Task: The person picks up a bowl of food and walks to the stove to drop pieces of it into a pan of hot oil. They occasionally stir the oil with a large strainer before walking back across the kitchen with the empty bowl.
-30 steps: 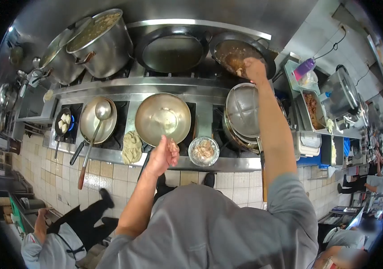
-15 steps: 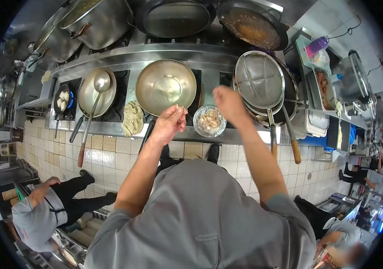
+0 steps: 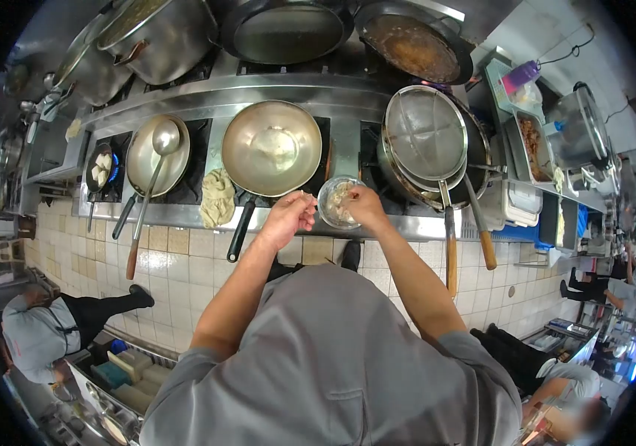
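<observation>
Stands in a grey shirt at a long steel counter [image 3: 345, 141] set with burners in two rows. Shares the tiled floor with a person [image 3: 41, 336] in grey at far left and another person [image 3: 562, 385] at lower right. Has a tall stockpot [image 3: 165, 44] at the back left, then a broad dark pan [image 3: 226, 37] and, right of that, a dark wok [image 3: 466, 63] with brown residue inside. Faces a wide shiny pan [image 3: 271, 141] on a near burner, black handle pointing back toward the body. At right, has a round mesh strainer [image 3: 426, 134] lying over other pans; at left, a lighter pan [image 3: 139, 156] bearing a long-handled ladle [image 3: 165, 137]. Farther left, has a small black pan [image 3: 91, 165] with white pieces [image 3: 101, 169] inside, blue flame beside it. Has a crumpled cloth [image 3: 217, 199] just left of the shiny pan.

Dips right hand [image 3: 366, 210] into a clear bowl [image 3: 323, 204] at the counter's front edge — fingers drawn together among pale food pieces [image 3: 338, 197], exact grip impossible to tell. Holds left hand [image 3: 286, 221] just beside the bowl, fingers curled together, thumb against them — cannot tell whether around any food.
</observation>
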The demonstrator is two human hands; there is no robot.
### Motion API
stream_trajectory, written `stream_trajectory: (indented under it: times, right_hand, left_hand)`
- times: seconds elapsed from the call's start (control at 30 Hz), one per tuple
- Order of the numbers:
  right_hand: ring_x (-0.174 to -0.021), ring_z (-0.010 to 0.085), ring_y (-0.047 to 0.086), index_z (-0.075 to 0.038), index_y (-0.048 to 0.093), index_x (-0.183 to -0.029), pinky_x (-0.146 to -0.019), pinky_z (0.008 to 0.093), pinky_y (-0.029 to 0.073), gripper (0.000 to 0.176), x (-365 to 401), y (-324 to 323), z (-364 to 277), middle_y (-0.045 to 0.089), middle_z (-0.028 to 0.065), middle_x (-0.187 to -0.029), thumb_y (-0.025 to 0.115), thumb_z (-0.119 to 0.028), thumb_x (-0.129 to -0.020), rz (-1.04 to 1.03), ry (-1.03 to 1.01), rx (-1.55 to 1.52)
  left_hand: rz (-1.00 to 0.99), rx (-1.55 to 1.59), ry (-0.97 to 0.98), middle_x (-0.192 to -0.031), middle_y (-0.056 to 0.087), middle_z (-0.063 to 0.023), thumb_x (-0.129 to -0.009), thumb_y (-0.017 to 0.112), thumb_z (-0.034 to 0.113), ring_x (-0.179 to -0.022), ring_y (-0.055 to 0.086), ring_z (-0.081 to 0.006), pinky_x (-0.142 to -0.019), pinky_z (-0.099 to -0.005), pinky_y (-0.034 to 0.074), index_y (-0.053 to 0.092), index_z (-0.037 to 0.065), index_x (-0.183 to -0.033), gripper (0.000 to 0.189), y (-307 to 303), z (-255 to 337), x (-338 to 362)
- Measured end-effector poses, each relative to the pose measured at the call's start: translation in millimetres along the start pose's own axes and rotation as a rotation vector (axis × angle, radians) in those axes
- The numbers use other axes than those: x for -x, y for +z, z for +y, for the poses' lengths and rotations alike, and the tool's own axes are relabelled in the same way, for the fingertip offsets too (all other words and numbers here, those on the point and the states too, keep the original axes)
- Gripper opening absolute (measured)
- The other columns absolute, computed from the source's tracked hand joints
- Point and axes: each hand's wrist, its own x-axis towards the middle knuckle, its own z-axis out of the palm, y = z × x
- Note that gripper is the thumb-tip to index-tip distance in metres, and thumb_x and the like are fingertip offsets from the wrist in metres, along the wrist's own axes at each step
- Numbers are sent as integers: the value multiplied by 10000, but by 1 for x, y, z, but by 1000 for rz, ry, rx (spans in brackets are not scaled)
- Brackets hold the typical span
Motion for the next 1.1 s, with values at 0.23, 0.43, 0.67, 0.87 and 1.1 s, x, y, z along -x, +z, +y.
stream_trajectory:
  times: [0.23, 0.43, 0.67, 0.87, 1.1]
  right_hand:
    - [-750, 170, 657, 12, 695, -932, -719, 315, 519, 193, 15, -43, -24, 706, 122, -819, 649, -138, -819, -2, -105, -197]
    - [-734, 76, 576, 3, 667, -1029, -666, 244, 469, 168, 38, -83, -59, 655, 1, -841, 593, -72, -898, -207, -137, -401]
    - [-805, 115, 602, -2, 684, -1043, -715, 280, 484, 181, 44, -83, -59, 671, 39, -861, 587, -81, -912, -89, -202, -390]
    - [-843, 341, 619, -31, 693, -902, -771, 415, 498, 94, 49, -98, -84, 670, 142, -844, 629, -42, -834, 264, -630, 135]
    - [-902, 320, 635, -64, 710, -932, -814, 404, 509, 87, 17, -140, -104, 706, 112, -922, 632, -75, -898, 684, -618, 147]
  left_hand:
    - [-4, -270, 79, -876, 570, -3, -951, 664, 188, -747, 593, -108, -672, -251, 514, 608, 13, -1169, 285, 13, -18, -26]
    - [-20, -781, 469, -946, 578, -83, -896, 689, 106, -833, 603, -175, -759, -304, 514, 633, -6, -1158, 290, 49, 3, -36]
    - [-132, -957, 512, -950, 585, -124, -960, 611, 153, -856, 589, -247, -784, -353, 486, 631, -14, -1039, 186, 62, 14, -36]
    - [-181, -834, 457, -843, 581, -81, -1008, 541, 145, -755, 571, -184, -699, -331, 478, 591, -4, -954, 166, 65, 15, -31]
    - [-154, -527, 474, -781, 569, -22, -1032, 481, 111, -663, 538, -98, -622, -277, 464, 588, 9, -946, 170, 70, 33, -15]
